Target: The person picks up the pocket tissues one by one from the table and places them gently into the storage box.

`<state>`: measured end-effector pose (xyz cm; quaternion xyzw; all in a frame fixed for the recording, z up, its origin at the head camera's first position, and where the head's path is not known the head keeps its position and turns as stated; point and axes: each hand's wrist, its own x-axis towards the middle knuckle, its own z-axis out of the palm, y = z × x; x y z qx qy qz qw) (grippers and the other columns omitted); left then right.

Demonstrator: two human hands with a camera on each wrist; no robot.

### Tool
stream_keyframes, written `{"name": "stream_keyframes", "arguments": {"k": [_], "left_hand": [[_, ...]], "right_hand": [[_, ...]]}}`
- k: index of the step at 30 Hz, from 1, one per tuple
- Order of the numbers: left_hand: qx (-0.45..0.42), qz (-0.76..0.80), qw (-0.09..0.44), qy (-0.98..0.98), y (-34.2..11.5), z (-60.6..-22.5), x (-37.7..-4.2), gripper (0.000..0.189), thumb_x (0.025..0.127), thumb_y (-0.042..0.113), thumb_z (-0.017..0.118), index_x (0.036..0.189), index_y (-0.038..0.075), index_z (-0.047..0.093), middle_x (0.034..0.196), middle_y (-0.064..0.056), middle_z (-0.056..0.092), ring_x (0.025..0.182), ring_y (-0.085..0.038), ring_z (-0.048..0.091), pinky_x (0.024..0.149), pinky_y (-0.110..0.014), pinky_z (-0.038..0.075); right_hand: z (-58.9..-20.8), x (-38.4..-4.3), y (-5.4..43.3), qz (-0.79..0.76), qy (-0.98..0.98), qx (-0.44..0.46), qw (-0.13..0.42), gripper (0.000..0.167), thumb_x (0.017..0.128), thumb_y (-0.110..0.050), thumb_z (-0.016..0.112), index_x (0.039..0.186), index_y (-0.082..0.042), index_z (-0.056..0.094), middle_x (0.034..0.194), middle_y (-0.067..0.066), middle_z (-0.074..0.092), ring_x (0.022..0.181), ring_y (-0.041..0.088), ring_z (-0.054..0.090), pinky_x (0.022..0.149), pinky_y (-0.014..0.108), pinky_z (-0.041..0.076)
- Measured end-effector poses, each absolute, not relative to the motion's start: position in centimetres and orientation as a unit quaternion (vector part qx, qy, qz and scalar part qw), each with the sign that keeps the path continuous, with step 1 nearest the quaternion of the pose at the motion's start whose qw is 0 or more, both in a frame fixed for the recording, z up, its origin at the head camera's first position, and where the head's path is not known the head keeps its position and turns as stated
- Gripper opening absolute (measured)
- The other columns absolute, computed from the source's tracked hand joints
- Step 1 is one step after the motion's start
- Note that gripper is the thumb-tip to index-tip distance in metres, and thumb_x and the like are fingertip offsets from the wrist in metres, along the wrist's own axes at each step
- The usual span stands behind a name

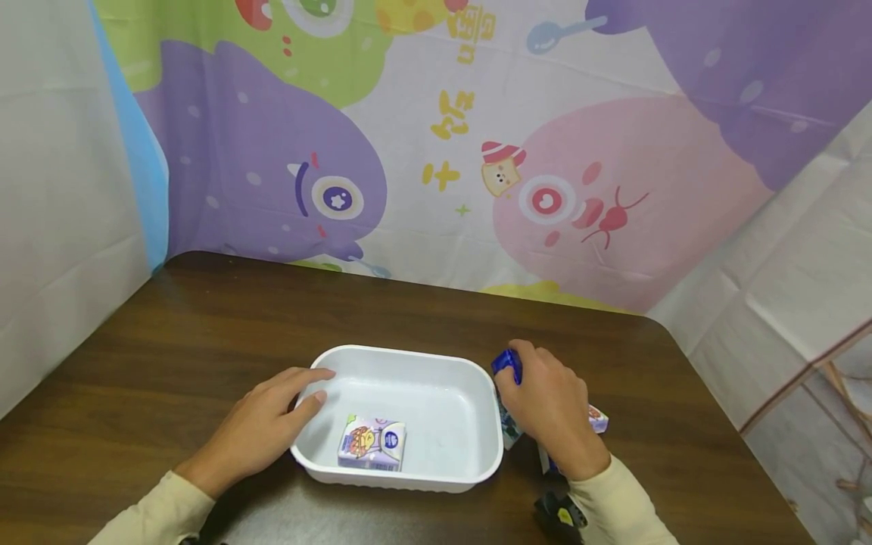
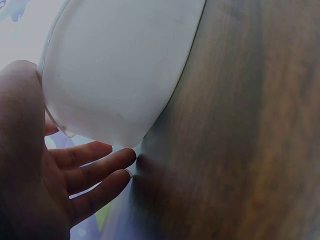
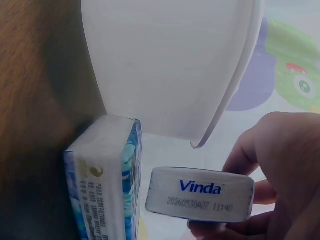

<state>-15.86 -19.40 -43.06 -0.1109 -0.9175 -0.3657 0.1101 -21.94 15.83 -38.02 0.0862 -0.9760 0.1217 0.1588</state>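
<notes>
A white plastic basin (image 1: 436,486) stands on the table, with a purple-and-white tissue pack (image 1: 391,454) lying flat in its lower left part. My left hand (image 1: 269,420) rests at the basin's left side. Its thumb and index finger reach over the rim, while other fingers (image 2: 102,167) spread loosely along the outer wall. Right of the basin, my right hand (image 1: 548,390) grips a blue tissue pack (image 1: 507,365) between thumb and fingers; its white end, printed Vinda (image 3: 200,195), shows in the right wrist view, above the table and apart from the basin.
Beside the basin's right wall, a blue-green tissue pack (image 3: 131,170) stands near the held one. Another pack (image 1: 598,418) is partly hidden behind my right hand. A black object (image 1: 560,516) is at my right wrist. Printed curtain (image 1: 436,227) hangs behind the wooden table (image 1: 225,333).
</notes>
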Motion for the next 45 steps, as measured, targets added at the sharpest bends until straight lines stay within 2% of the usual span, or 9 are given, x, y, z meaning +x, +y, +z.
{"name": "stream_keyframes", "arguments": {"k": [11, 36, 45], "left_hand": [[-0.110, -0.366, 0.108, -0.918, -19.4, -43.0, -15.9, 0.032, 0.101, 0.031, 0.060, 0.130, 0.020, 0.067, 0.127, 0.000, 0.065, 0.120, -0.028, 0.060, 0.096, -0.058, 0.046], [-0.106, -0.364, 0.103, -0.920, -19.4, -43.1, -16.0, 0.031, 0.102, 0.032, 0.060, 0.130, 0.021, 0.067, 0.126, 0.000, 0.065, 0.119, -0.027, 0.060, 0.095, -0.058, 0.046], [-0.104, -0.365, 0.095, -0.920, -19.5, -43.1, -16.0, 0.032, 0.102, 0.034, 0.059, 0.131, 0.021, 0.067, 0.128, -0.001, 0.065, 0.121, -0.029, 0.059, 0.097, -0.059, 0.045]], "right_hand": [[-37.7, -21.7, 15.6, 0.142, -0.958, 0.107, 0.226, 0.041, 0.089, -0.033, 0.062, 0.122, -0.010, 0.067, 0.106, 0.010, 0.072, 0.085, 0.029, 0.069, 0.066, 0.053, 0.056], [-37.0, -21.2, 15.4, 0.165, -0.929, 0.142, 0.298, 0.041, 0.089, -0.030, 0.064, 0.125, -0.011, 0.066, 0.107, 0.011, 0.071, 0.083, 0.029, 0.071, 0.063, 0.050, 0.057], [-36.9, -21.0, 15.1, 0.198, -0.924, 0.165, 0.281, 0.043, 0.090, -0.026, 0.067, 0.130, -0.010, 0.064, 0.121, 0.012, 0.069, 0.101, 0.032, 0.070, 0.076, 0.052, 0.058]]}}
